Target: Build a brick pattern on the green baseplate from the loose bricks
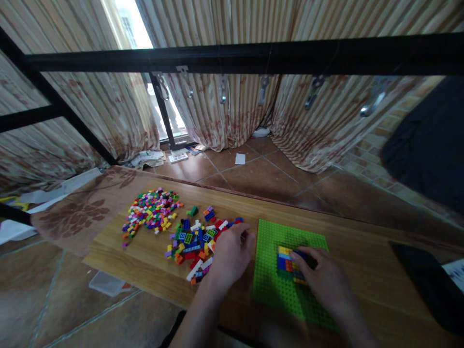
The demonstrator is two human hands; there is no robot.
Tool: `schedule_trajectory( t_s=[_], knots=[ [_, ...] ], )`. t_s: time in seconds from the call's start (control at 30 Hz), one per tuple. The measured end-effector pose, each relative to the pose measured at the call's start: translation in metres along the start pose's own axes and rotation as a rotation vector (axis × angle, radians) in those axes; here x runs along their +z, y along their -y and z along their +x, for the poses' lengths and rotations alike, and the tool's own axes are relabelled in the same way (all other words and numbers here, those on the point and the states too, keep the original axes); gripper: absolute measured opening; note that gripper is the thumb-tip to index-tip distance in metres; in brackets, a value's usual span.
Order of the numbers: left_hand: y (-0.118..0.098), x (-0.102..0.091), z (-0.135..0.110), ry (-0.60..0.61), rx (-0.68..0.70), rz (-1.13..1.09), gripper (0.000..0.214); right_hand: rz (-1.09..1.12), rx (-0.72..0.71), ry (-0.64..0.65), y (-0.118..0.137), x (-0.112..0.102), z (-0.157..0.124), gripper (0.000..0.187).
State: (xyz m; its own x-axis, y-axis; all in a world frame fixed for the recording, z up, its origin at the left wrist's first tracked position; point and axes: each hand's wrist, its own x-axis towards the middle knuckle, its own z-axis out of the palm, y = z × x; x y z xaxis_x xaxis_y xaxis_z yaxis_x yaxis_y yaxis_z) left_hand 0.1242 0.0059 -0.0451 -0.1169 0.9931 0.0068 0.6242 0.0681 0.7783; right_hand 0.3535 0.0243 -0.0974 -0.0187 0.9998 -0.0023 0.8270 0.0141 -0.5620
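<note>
On the wooden table lies a green studded baseplate (268,285). A small block of toy bricks (283,261) in yellow, light blue, dark blue, orange and green sits on it. My right hand (324,275) reaches over its right side, thumb and fingers closed around a dark blue brick (307,258) there; the palm hides part of the build. Left of the baseplate, at the edge of a pile of larger mixed bricks (194,247), is my left hand (234,251). Its fingers are curled in, and whatever they may hold is hidden.
A heap of tiny coloured bricks (150,210) lies on the table's far left. A black flat object (420,275) rests at the right. Above the table's far side runs a black metal bar (232,59) with hanging hooks. A clear plastic tub (107,282) stands on the floor.
</note>
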Motion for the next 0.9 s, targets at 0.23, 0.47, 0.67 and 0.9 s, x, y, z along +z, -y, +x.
schedule_trajectory(
  t_s=[0.23,0.47,0.67,0.9],
  knots=[
    [0.043,-0.059,0.011,-0.183,-0.196,0.052,0.036,-0.018,-0.029,-0.022,-0.002,0.000,0.000,0.044],
    [0.069,-0.108,0.003,-0.206,-0.408,0.255,0.031,-0.040,-0.045,-0.014,-0.006,0.000,0.002,0.046],
    [0.071,-0.126,-0.016,0.035,-0.319,0.259,0.024,-0.043,-0.018,-0.022,-0.006,-0.001,0.003,0.045],
    [0.072,-0.109,-0.016,0.190,-0.328,0.389,0.022,-0.055,-0.005,0.006,-0.005,-0.002,0.005,0.045]
  ],
)
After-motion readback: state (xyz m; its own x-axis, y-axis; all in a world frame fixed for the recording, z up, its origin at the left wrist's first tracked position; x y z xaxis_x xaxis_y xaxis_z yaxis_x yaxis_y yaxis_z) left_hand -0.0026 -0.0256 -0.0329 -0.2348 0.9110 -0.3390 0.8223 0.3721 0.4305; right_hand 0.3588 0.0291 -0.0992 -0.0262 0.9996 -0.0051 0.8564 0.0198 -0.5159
